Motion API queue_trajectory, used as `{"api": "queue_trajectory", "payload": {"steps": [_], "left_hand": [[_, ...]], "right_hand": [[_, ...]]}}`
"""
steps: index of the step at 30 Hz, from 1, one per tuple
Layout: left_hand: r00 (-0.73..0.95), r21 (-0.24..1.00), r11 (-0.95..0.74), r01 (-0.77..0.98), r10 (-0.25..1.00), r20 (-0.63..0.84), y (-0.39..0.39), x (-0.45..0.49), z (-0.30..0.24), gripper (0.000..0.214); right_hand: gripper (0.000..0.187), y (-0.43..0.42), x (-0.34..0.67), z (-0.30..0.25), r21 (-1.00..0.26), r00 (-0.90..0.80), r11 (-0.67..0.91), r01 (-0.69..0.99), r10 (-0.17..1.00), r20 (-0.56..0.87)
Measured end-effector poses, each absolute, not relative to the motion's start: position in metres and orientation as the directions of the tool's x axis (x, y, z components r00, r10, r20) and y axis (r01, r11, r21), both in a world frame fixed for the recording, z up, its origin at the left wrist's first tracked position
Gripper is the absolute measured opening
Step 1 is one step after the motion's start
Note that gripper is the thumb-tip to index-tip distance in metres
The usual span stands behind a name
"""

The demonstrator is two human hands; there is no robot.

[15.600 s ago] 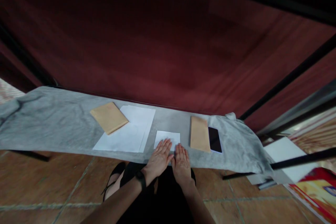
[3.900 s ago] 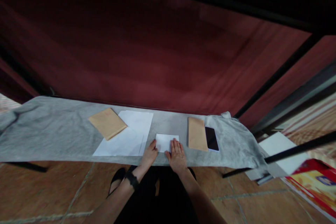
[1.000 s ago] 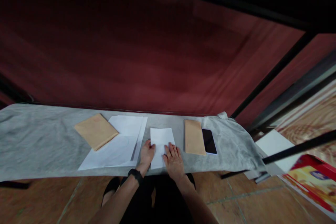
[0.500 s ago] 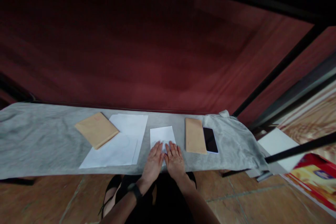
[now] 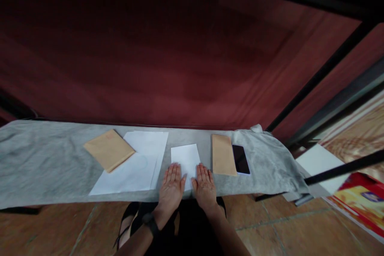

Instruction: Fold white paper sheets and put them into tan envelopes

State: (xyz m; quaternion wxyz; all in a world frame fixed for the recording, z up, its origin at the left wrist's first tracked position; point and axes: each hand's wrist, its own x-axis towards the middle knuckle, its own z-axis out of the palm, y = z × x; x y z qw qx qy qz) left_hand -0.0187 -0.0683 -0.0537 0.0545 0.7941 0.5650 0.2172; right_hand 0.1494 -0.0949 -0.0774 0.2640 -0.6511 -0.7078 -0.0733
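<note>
A small white sheet of paper (image 5: 186, 156), seemingly folded, lies flat in front of me on a grey cloth (image 5: 60, 160). My left hand (image 5: 171, 184) rests flat at its left edge, fingers stretched forward and thumb toward the paper. On the opposite edge lies my right hand (image 5: 204, 184), also flat with the fingers out. Neither hand grips anything. The near corners of the paper are partly covered by the hands.
Larger white sheets (image 5: 144, 168) lie to the left, with a stack of brown envelopes (image 5: 109, 150) overlapping them. At the right are more brown envelopes (image 5: 223, 155) and a dark-screened phone (image 5: 241, 159). A red and yellow box (image 5: 363, 204) stands low at the far right.
My hands have moved apart, from close together on the middle of the small paper to its left and right edges. The envelopes, larger sheets and phone stay in place.
</note>
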Motion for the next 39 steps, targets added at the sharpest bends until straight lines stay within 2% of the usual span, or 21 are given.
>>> {"api": "queue_trajectory", "payload": {"steps": [3, 5, 8, 11, 18, 27, 31, 34, 39], "left_hand": [[0.454, 0.373, -0.514, 0.773, 0.858, 0.242, -0.052, 0.014, -0.047, 0.057], [0.538, 0.392, -0.562, 0.729, 0.824, 0.180, -0.036, 0.033, -0.046, 0.056], [0.515, 0.404, -0.528, 0.747, 0.844, 0.151, -0.012, 0.040, -0.049, 0.055], [0.480, 0.358, -0.526, 0.772, 0.851, 0.214, 0.009, 0.024, -0.054, 0.057], [0.316, 0.268, -0.358, 0.894, 0.930, 0.187, 0.045, -0.018, -0.048, 0.057], [0.293, 0.255, -0.283, 0.925, 0.956, -0.002, 0.087, -0.016, -0.009, 0.043], [0.298, 0.266, -0.275, 0.924, 0.953, -0.050, 0.095, -0.014, 0.002, 0.027], [0.334, 0.272, -0.311, 0.911, 0.942, -0.043, 0.088, -0.014, 0.013, 0.019], [0.374, 0.279, -0.369, 0.886, 0.927, 0.037, 0.048, -0.020, 0.035, 0.023]], "right_hand": [[0.054, -0.095, 0.150, -0.081, -0.220, -0.039, 0.154, 0.963, 0.892, 0.451], [0.055, -0.094, 0.150, -0.084, -0.213, -0.058, 0.167, 0.963, 0.895, 0.443], [0.053, -0.092, 0.150, -0.085, -0.221, -0.037, 0.150, 0.964, 0.894, 0.447], [0.053, -0.091, 0.148, -0.082, -0.227, -0.010, 0.127, 0.966, 0.889, 0.458], [0.056, -0.095, 0.145, -0.071, -0.257, 0.013, 0.107, 0.960, 0.905, 0.425], [0.054, -0.096, 0.145, -0.072, -0.258, 0.012, 0.128, 0.958, 0.877, 0.480], [0.054, -0.095, 0.144, -0.071, -0.279, 0.038, 0.108, 0.954, 0.882, 0.469], [0.054, -0.094, 0.143, -0.072, -0.277, 0.042, 0.101, 0.956, 0.883, 0.467], [0.055, -0.092, 0.145, -0.076, -0.268, 0.033, 0.105, 0.958, 0.885, 0.465]]}}
